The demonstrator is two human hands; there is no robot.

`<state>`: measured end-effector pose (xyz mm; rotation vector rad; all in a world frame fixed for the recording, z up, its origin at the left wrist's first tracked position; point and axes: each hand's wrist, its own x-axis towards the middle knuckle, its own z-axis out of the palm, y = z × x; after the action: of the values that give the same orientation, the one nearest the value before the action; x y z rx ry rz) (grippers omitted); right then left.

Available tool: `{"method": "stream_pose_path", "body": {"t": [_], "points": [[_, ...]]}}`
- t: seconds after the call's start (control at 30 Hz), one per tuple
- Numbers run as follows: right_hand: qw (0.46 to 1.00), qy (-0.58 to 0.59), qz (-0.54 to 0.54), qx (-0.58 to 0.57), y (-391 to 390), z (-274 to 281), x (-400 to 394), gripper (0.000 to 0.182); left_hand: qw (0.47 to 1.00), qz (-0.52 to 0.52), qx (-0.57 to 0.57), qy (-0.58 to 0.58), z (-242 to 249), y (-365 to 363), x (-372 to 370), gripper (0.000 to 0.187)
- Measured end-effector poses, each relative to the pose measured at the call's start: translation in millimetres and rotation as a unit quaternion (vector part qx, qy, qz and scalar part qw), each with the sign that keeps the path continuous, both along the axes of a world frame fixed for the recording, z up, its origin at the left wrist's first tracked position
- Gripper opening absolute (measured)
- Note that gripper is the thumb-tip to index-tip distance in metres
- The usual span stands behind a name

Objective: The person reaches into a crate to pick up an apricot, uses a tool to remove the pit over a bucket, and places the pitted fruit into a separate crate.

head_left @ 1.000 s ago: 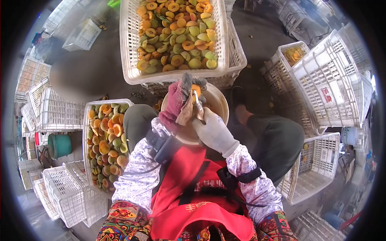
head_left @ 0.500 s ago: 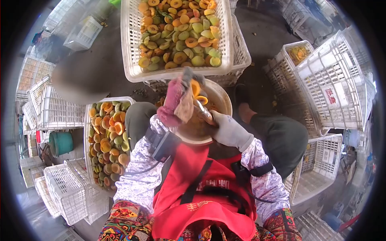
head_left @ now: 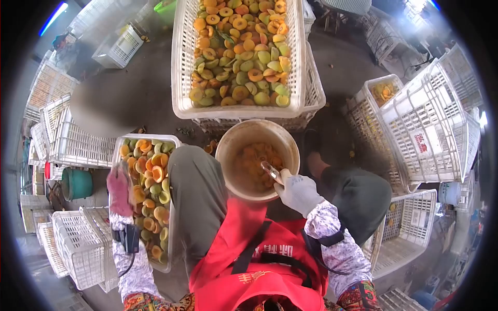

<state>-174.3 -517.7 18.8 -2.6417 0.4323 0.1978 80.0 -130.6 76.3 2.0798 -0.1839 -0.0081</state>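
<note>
My left hand (head_left: 120,191), in a pink glove, is at the left edge of a white crate (head_left: 175,223) of fruit halves (head_left: 157,173). Motion blurs its fingers, and I cannot make out what they hold. My right hand (head_left: 299,193), in a pale grey glove, is wrapped round a small metal tool (head_left: 272,171). The tool points into a round bucket (head_left: 223,155) between my knees. Orange pieces (head_left: 254,158) lie at the bottom of the bucket.
A large white crate (head_left: 181,78) full of halved fruit stands ahead on another crate. Stacked crates (head_left: 430,124) rise at the right, more crates (head_left: 83,140) at the left, near a green bucket (head_left: 78,184). An opened crate (head_left: 410,233) is at the lower right.
My left hand has moved from above the bucket to the left crate. The orange halves seen between my hands are gone from there. My right hand, still round the tool, has shifted slightly lower.
</note>
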Motion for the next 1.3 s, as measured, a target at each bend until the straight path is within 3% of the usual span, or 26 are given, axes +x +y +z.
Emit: {"method": "stream_pose_path", "body": {"t": [0.03, 0.07, 0.1, 0.13, 0.2, 0.27, 0.43, 0.5, 0.6, 0.7, 0.73, 0.83, 0.9, 0.97, 1.03, 1.07, 1.1, 1.17, 1.2, 1.27, 1.3], "points": [[1.000, -0.004, -0.001, -0.003, -2.1, 3.4, -0.9, 0.027, 0.977, 0.004, 0.214, -0.008, 3.0, 4.3, -1.7, 0.055], [1.000, -0.010, 0.010, -0.010, -4.6, 7.9, -1.8, 0.026, 0.909, 0.011, 0.417, -0.015, 6.5, 7.1, -2.4, 0.058], [1.000, -0.014, 0.021, -0.017, -7.6, 13.3, -1.9, 0.026, 0.799, 0.018, 0.601, -0.019, 15.0, 1.3, -3.9, 0.061], [1.000, -0.003, 0.021, -0.022, -11.1, 20.1, -0.8, 0.025, 0.827, 0.020, 0.550, -0.111, 16.9, -12.6, 0.0, 0.052], [1.000, -0.014, 0.012, -0.013, -18.7, 31.1, 0.4, 0.025, 0.899, -0.078, 0.360, -0.235, 30.9, -59.3, 18.2, 0.041], [0.999, -0.034, -0.008, -0.003, -24.6, 44.0, 3.1, 0.025, 0.964, -0.180, 0.138, -0.139, 53.4, -137.8, 21.2, 0.035], [0.994, -0.100, -0.043, 0.003, -39.2, 44.9, 1.6, 0.023, 0.943, -0.308, 0.120, 0.031, 13.4, -315.4, 52.5, 0.036], [0.984, -0.169, -0.050, 0.023, -43.6, 43.7, -1.9, 0.021, 0.909, -0.327, 0.228, -0.125, -26.4, -361.0, 69.8, 0.038], [0.981, -0.179, -0.059, 0.042, -51.2, 44.8, -3.9, 0.018, 0.852, -0.312, 0.379, -0.181, -59.9, -395.9, 69.4, 0.033], [0.980, -0.179, -0.063, 0.054, -56.8, 40.0, -2.4, 0.019, 0.809, -0.285, 0.457, -0.233, -64.2, -404.6, 59.6, 0.025], [0.982, -0.161, -0.068, 0.077, -56.5, 41.8, 0.6, 0.020, 0.847, -0.283, 0.417, -0.169, -59.3, -407.2, 63.1, 0.021], [0.980, -0.150, -0.074, 0.104, -58.7, 41.1, 1.1, 0.022, 0.839, -0.304, 0.418, -0.169, -61.5, -410.7, 79.5, 0.020], [0.978, -0.162, -0.072, 0.108, -60.1, 40.6, 0.1, 0.022, 0.850, -0.306, 0.383, -0.195, -61.3, -401.7, 83.7, 0.028], [0.976, -0.152, -0.100, 0.121, -62.0, 40.7, -4.6, 0.022, 0.942, -0.255, 0.205, -0.075, -69.6, -388.0, 92.0, 0.041], [0.970, -0.150, -0.119, 0.153, -63.3, 38.0, -3.2, 0.022, 0.946, -0.285, 0.154, -0.024, -80.7, -370.0, 105.5, 0.046], [0.962, -0.146, -0.135, 0.185, -64.2, 36.4, 1.1, 0.021, 0.944, -0.315, -0.056, 0.083, -86.7, -361.0, 106.2, 0.043], [0.962, -0.147, -0.135, 0.184, -64.8, 33.7, 7.5, 0.021, 0.888, -0.328, -0.262, 0.186, -92.5, -352.2, 107.2, 0.040], [0.945, -0.236, -0.138, 0.180, -65.1, 33.0, 26.2, 0.020, 0.821, -0.337, -0.361, 0.286, -56.9, -336.6, 77.2, 0.039], [0.933, -0.224, -0.162, 0.229, -63.4, 43.9, 37.8, 0.023, 0.780, -0.341, -0.399, 0.341, -26.9, -331.7, 44.4, 0.041], [0.922, -0.186, -0.189, 0.281, -60.7, 49.5, 61.9, 0.023, 0.694, -0.400, -0.491, 0.342, -13.5, -321.6, 10.8, 0.044], [0.907, -0.148, -0.216, 0.331, -57.4, 52.1, 69.9, 0.024, 0.692, -0.401, -0.493, 0.342, -14.2, -318.3, -2.8, 0.044]]}}
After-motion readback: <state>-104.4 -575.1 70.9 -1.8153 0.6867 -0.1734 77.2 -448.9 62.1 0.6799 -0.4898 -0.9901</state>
